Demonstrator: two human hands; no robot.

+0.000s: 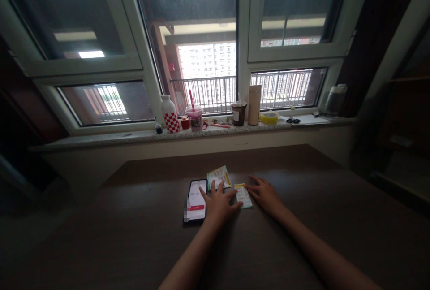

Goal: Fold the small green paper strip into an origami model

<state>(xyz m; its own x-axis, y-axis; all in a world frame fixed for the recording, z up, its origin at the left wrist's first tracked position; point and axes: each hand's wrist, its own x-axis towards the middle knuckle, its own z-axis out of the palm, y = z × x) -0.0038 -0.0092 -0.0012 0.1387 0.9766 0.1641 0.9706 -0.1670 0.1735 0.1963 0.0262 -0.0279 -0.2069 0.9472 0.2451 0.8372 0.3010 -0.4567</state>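
Two slips (219,175) (243,196), partly under the hands (221,203) (266,195), bear illegible print.

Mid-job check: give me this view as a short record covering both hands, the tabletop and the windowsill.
Left hand: spread palm down, reaching over smartphone, far printed packet and near printed packet
Right hand: extended at near printed packet's right edge; exact contact unclear
Tabletop: dark brown; smartphone, screen lit, left of both packets
Windowsill: checkered bottle, pink cup with straw, brown cup, tan cylinder, yellow tape roll, scissors

Bright framed windows (208,63), speckled sill (134,137), brown table (144,209), perhaps shadowed furniture (405,115) rightward
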